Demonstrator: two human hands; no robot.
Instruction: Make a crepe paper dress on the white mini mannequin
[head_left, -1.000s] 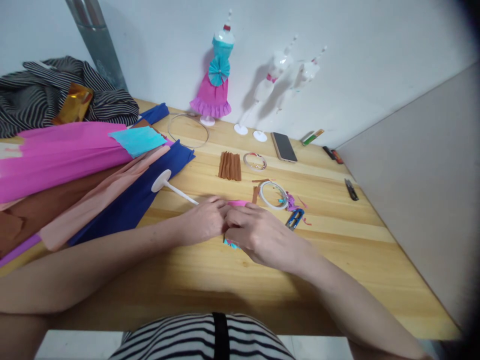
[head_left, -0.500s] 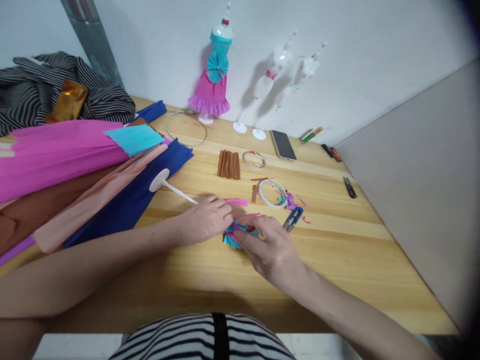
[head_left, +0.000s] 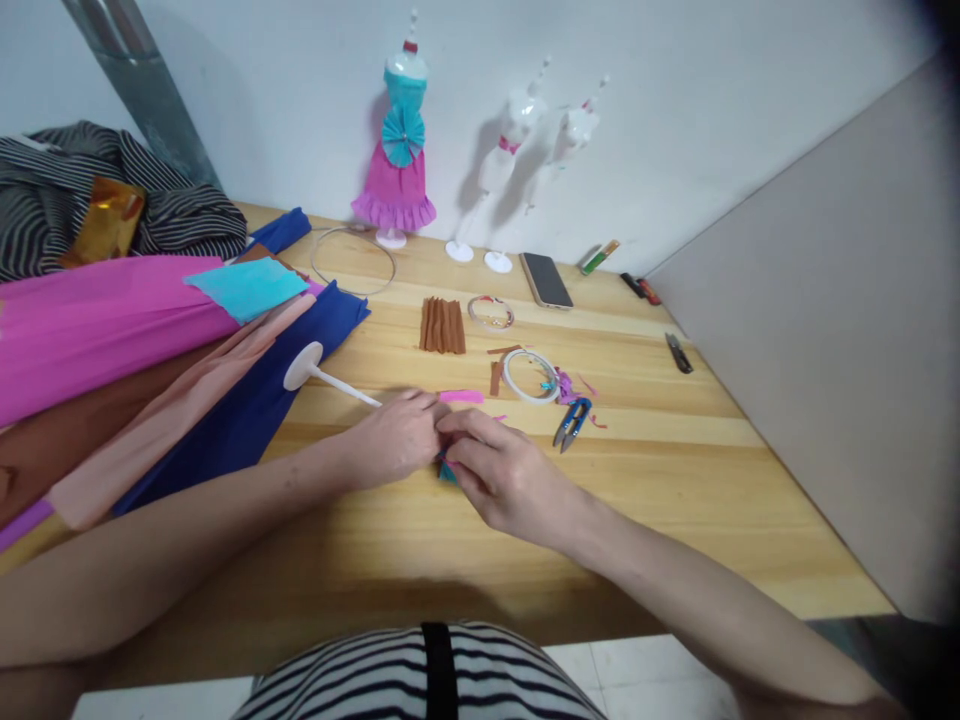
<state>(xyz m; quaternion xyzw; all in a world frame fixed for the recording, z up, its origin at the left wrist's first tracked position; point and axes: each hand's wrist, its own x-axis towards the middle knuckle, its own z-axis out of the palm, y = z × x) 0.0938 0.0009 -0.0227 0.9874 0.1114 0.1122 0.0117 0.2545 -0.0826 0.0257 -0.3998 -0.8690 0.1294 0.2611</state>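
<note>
My left hand is closed around a small doll-sized dress form. Its white rod and round base stick out to the left, lying tilted over the table. My right hand meets it from the right, thumb and fingertips pinched at a narrow pink strip. Below the fingertips a bit of teal pleated paper shows; the form's body is mostly hidden by both hands. Just beyond the hands lies a bright pink paper piece. Blue-handled thread snips rest to the right.
A pleated brown paper, a white ring around small bits, and a phone lie farther back. Coloured crepe sheets cover the left. A dressed form and two bare forms stand by the wall.
My right hand has drawn in closer to my left, covering most of the teal paper that showed before. The snips now show fully. The whole view has shifted slightly.
</note>
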